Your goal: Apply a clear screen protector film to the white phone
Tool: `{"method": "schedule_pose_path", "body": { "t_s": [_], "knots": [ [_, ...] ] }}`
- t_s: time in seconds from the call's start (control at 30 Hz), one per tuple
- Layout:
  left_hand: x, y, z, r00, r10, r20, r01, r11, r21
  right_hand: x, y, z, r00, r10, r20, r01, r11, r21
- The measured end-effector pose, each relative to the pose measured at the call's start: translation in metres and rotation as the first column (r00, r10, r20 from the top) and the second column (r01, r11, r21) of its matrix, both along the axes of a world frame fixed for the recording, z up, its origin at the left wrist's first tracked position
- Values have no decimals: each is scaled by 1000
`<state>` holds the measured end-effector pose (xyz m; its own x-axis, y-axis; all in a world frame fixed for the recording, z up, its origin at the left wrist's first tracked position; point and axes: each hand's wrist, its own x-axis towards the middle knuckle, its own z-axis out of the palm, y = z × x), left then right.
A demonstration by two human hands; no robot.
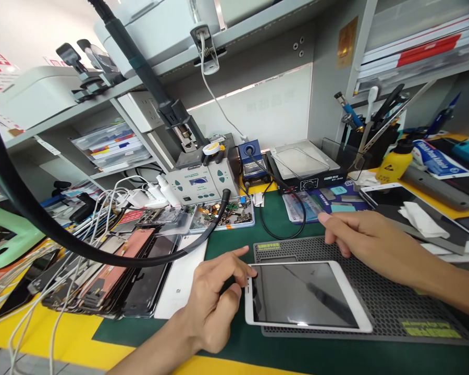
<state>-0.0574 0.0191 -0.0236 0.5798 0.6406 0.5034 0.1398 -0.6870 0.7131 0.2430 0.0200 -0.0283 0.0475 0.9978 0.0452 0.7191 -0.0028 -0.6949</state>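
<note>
A white-framed tablet (300,294) with a dark, glossy screen lies on a grey perforated mat (391,297). At its left end is my left hand (219,297), one fingertip touching the frame near the upper left corner. Another finger points out above the tablet, and the thumb is bent beneath; nothing is gripped. Above the mat's upper right part, clear of the tablet, hovers my right hand (359,234). Its thumb and fingers are drawn together, and whatever may be between them is hidden. A dark reflection crosses the screen.
Stacked phone screens (125,265) and a white panel (180,281) lie left. A black hose (101,250) loops across the front left. Behind stand a rework station (203,182), a parts tray (234,213) and a hot plate (305,161). A yellow bottle (394,162) stands right.
</note>
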Motion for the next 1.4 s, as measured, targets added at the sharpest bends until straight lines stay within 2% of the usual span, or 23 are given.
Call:
{"method": "schedule_pose_path", "body": {
  "t_s": [0.9,1.4],
  "knots": [
    [1,-3,5,998,-30,-54,30,1000,-10,-2,-3,5,999,32,-25,-33,999,-34],
    [3,-4,9,998,-51,-47,56,991,125,-1,-3,6,998,54,-25,-54,998,-26]
  ]
}}
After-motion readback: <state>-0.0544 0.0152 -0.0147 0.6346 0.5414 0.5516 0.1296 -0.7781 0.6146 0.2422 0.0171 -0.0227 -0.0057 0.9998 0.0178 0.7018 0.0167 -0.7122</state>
